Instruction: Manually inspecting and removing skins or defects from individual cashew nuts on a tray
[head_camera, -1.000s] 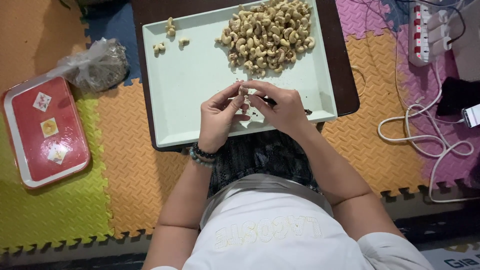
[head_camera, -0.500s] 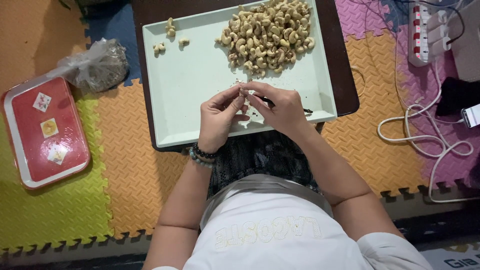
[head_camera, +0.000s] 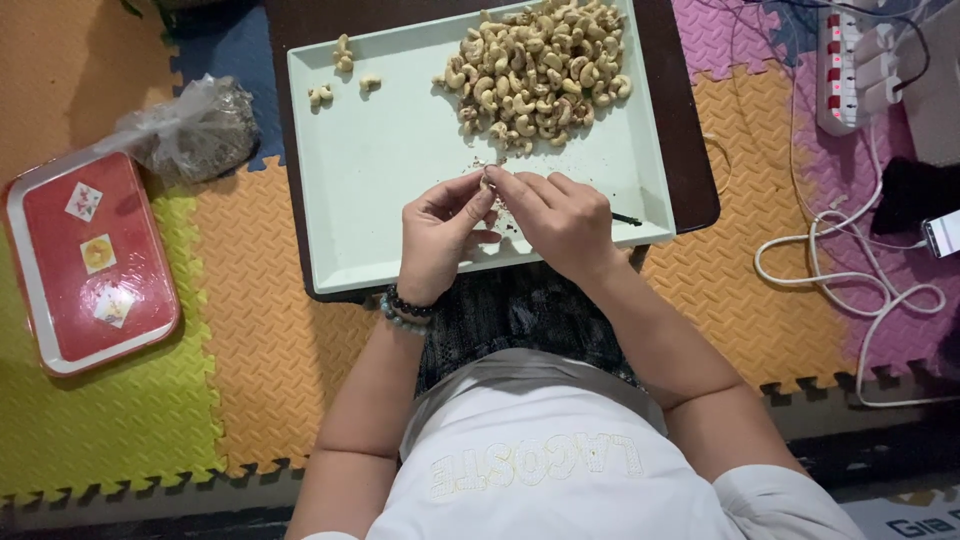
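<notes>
1. Left hand (head_camera: 440, 235) and right hand (head_camera: 560, 220): fingers pinched together on one cashew (head_camera: 487, 183).
2. Cashew: held above the pale green tray (head_camera: 400, 190), near the cashew pile (head_camera: 540, 70).
3. Red tray (head_camera: 85, 260): on floor mats, well apart.

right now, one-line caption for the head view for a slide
Both hands, left hand and right hand, pinch one cashew over a pale tray.
</notes>
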